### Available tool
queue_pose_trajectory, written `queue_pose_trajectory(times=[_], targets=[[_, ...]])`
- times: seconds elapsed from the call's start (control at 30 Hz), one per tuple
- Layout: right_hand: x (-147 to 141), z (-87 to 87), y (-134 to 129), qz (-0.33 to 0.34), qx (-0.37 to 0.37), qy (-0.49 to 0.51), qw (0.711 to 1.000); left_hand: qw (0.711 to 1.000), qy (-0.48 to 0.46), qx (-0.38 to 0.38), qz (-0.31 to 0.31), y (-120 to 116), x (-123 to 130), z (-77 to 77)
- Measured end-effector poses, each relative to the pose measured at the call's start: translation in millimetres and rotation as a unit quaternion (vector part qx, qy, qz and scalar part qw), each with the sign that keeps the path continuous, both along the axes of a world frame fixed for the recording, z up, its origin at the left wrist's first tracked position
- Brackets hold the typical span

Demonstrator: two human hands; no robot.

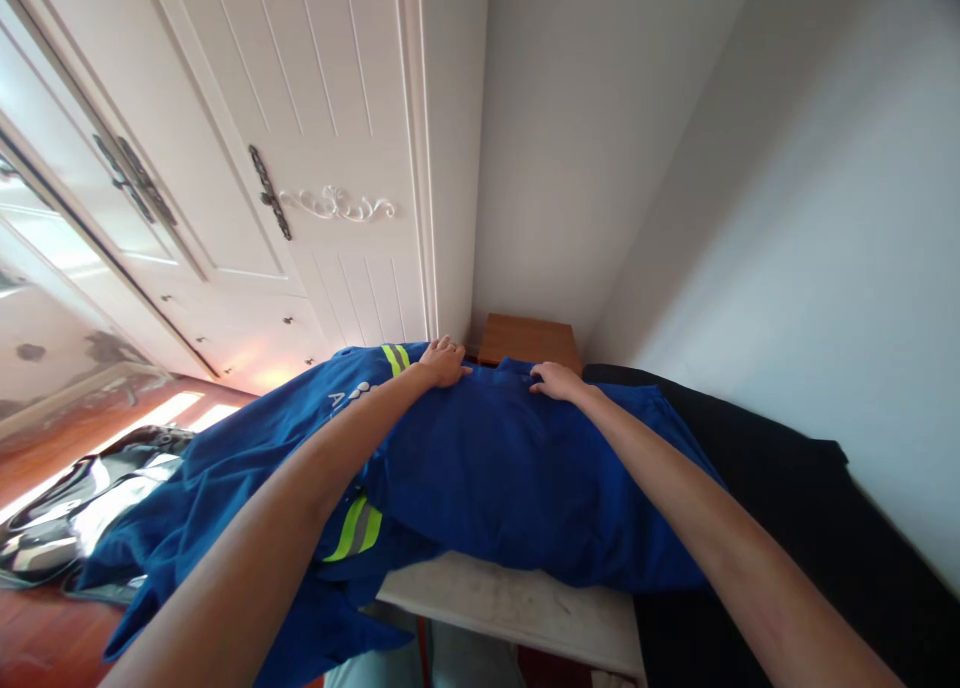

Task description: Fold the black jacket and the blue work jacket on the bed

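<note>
A blue garment (510, 468) lies spread over a pale board (517, 603), its far edge near the wall. My left hand (445, 361) is closed on the garment's far edge, left of the middle. To the right, my right hand (553, 379) pinches the same edge with bent fingers. More blue cloth with yellow-green and grey reflective bands (356, 530) and white lettering hangs down on the left, partly behind my left forearm.
Black cloth (780, 498) lies to the right beside the wall. A wooden box-like piece (529, 341) stands in the corner. White wardrobe doors (337, 88) rise at the left. An open bag (97, 498) rests on the reddish floor.
</note>
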State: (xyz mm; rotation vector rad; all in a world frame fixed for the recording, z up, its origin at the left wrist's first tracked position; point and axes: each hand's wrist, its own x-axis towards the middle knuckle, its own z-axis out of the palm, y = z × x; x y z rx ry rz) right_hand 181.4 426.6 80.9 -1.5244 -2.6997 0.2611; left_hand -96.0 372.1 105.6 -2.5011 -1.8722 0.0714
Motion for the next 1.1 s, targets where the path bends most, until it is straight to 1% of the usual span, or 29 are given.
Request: queue_pose_trajectory(times=[0.07,0.17,0.23,0.33,0.4,0.47,0.53,0.6,0.67,0.7,0.73,0.8,0.83,0.87,0.9,0.97,1.03,1.1], targets=[[9,-0.4,7,-0.004,-0.001,0.017,1.0,1.0,0.004,-0.028,-0.006,15,-13,4.3],[20,2.3,16,-0.013,-0.001,0.049,0.999,0.999,-0.001,-0.044,-0.016,32,-20,8.6],[24,4.5,23,-0.03,0.007,0.071,0.997,0.999,-0.011,-0.03,-0.011,40,-18,11.1],[26,3.0,30,-0.072,0.032,0.087,0.993,0.999,-0.032,0.021,0.028,48,-12,11.9],[25,-4.1,29,-0.099,0.051,0.083,0.99,0.996,-0.041,0.056,0.061,50,-5,6.9],[24,-14.9,24,-0.114,0.068,0.068,0.989,0.993,-0.043,0.073,0.084,48,2,-2.7],[22,-25.1,16,-0.12,0.084,0.048,0.988,0.991,-0.042,0.078,0.097,43,11,-13.5],[19,-30.2,8,-0.125,0.1,0.032,0.987,0.99,-0.047,0.089,0.095,36,20,-21.0],[14,-29.3,2,-0.119,0.132,0.031,0.984,0.99,-0.059,0.107,0.072,28,33,-23.7],[9,-27.6,0,-0.102,0.155,0.041,0.982,0.99,-0.067,0.115,0.044,25,39,-24.2],[4,-26.1,-2,-0.072,0.177,0.054,0.98,0.99,-0.077,0.119,-0.002,21,46,-24.9],[-9,-26.4,-5,0.014,0.199,0.078,0.977,0.983,-0.1,0.105,-0.116,16,59,-29.6],[-14,-29.1,-6,0.051,0.191,0.08,0.977,0.977,-0.11,0.082,-0.164,14,63,-34.1],[-18,-33.3,-8,0.072,0.169,0.071,0.98,0.973,-0.115,0.048,-0.194,12,66,-40.1],[-19,-38.5,-9,0.078,0.139,0.052,0.986,0.973,-0.116,0.009,-0.2,11,67,-47.1],[-13,-49.2,-10,0.051,0.078,0.008,0.996,0.978,-0.111,-0.055,-0.166,10,63,-61.7],[2,-55.7,-9,0.011,0.039,-0.025,0.999,0.982,-0.11,-0.074,-0.136,11,56,-73.4],[19,-55.8,-7,-0.023,0.021,-0.044,0.999,0.984,-0.117,-0.061,-0.122,12,50,-80.2]])
